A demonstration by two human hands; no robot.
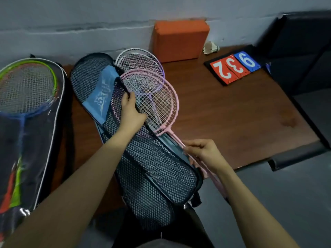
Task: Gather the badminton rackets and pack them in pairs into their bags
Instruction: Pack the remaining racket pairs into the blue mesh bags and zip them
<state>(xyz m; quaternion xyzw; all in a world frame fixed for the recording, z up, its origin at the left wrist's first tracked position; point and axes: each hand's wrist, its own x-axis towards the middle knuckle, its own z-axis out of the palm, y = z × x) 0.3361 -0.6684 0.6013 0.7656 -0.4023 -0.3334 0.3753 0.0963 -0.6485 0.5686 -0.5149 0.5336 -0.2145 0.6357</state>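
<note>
A black mesh racket bag [154, 169] with a blue panel lies diagonally across the brown table [223, 111]. My left hand [131, 113] grips the bag's open edge near its wide end. My right hand [204, 153] pinches the shafts of two pink rackets [161, 102], whose heads lie at the bag's opening, half over the table. Behind them, two white and purple rackets [141, 61] lie with their heads against the bag's top. At the far left, a dark bag with a clear front [35, 136] holds a green racket and a blue racket [26, 86].
An orange foam block [180, 42] leans on the wall at the back. Beside it lies a shuttlecock [211, 48]. A flip scoreboard [234, 68] with red and blue number cards lies at the table's back right. A dark seat [304, 51] borders the right side.
</note>
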